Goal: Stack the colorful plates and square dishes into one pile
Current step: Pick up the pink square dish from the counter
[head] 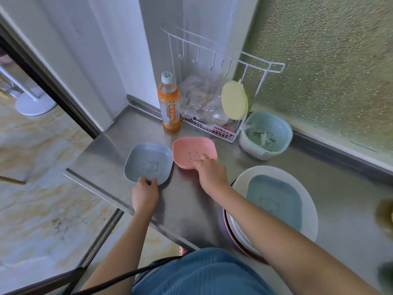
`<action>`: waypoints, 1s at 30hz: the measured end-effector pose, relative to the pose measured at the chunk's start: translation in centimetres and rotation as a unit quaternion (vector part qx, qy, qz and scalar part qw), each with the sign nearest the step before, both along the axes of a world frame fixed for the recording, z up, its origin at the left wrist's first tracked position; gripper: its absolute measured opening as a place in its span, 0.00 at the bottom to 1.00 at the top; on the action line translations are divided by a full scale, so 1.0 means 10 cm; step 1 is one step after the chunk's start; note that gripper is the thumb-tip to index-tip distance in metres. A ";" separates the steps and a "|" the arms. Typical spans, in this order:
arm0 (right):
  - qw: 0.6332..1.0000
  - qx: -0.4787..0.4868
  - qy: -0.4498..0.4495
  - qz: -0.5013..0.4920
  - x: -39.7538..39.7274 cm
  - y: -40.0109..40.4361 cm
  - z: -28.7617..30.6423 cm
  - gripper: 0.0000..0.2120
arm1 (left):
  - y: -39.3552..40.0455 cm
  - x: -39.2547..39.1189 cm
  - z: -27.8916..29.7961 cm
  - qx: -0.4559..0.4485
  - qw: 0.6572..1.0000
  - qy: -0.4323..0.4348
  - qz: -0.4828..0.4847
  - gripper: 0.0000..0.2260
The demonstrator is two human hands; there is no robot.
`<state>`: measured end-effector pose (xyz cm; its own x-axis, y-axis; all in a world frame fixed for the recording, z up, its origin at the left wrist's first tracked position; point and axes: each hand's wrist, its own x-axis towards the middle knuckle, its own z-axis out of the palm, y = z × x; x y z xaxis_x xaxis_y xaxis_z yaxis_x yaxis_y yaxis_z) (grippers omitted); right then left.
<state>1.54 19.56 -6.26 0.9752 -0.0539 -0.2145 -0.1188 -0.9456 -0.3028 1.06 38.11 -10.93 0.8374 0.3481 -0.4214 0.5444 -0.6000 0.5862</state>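
A grey-blue square dish (148,162) sits flat on the shiny metal worktop (187,205). Just beside it on the right is a pink square dish (194,152). The pink one seems to sit on top of one or two more pink ones, because thin edges show under it. Nearer the person, on the right, there is a pile of round plates (274,201) with another blue square dish (274,201) lying on top.

The left hand (145,193) holds the near rim of the grey-blue dish. Its fingers (148,181) are curled and pinch the edge. The right hand (212,173) reaches onto the pink dish. Its fingers (202,158) lie inside the dish near the rim, and it looks like the thumb is under the edge, but I cannot tell for sure.

These dishes look like light plastic. They look stiff, smooth and not easy to break. The rims curve up, so the rim is the best place to grab, thumb on one side and fingers on the other. They could slide on the smooth metal. The same-shaped dishes should nest neatly if the corners line up.

An orange drink bottle (169,101), a white wire rack (217,86) and a green strainer bowl (265,135) stand at the back.
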 end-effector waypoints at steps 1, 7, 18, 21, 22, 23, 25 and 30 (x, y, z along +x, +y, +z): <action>1.000 0.001 -0.017 0.005 -0.02 -0.02 0.06 0.16 | -0.01 -0.01 0.00 0.000 1.000 -0.004 0.003 0.09; 0.989 -0.004 -0.146 -0.013 -0.38 -0.31 0.48 0.22 | -0.25 -0.07 0.18 -0.016 0.998 -0.058 -0.019 0.14; 0.965 -0.025 -0.127 -0.228 -1.75 -0.99 0.56 0.19 | -0.77 -0.32 0.31 0.004 0.978 -0.135 -0.161 0.13; 0.976 -0.014 -0.069 -0.208 -1.98 -0.98 0.45 0.17 | -0.90 -0.36 0.35 -0.004 0.975 -0.145 -0.168 0.14; 0.978 -0.009 -0.056 -0.202 -2.01 -0.98 0.43 0.16 | -0.94 -0.37 0.36 -0.010 0.974 -0.147 -0.169 0.15; 0.979 -0.005 -0.052 -0.198 -2.03 -0.98 0.43 0.15 | -0.97 -0.38 0.37 -0.015 0.973 -0.151 -0.172 0.15; 0.979 0.002 -0.060 -0.195 -2.06 -1.00 0.44 0.13 | -1.03 -0.40 0.39 -0.022 0.971 -0.161 -0.177 0.15; 0.987 0.030 -0.007 -0.161 -2.10 -1.06 0.45 0.12 | -1.14 -0.38 0.49 -0.062 0.966 -0.172 -0.181 0.16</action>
<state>-19.49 8.99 -1.77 0.9129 -0.3481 -0.2130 -0.4046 -0.8403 -0.3609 -2.76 26.71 -6.00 0.9929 -0.0294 -0.1154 0.0714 -0.6284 0.7746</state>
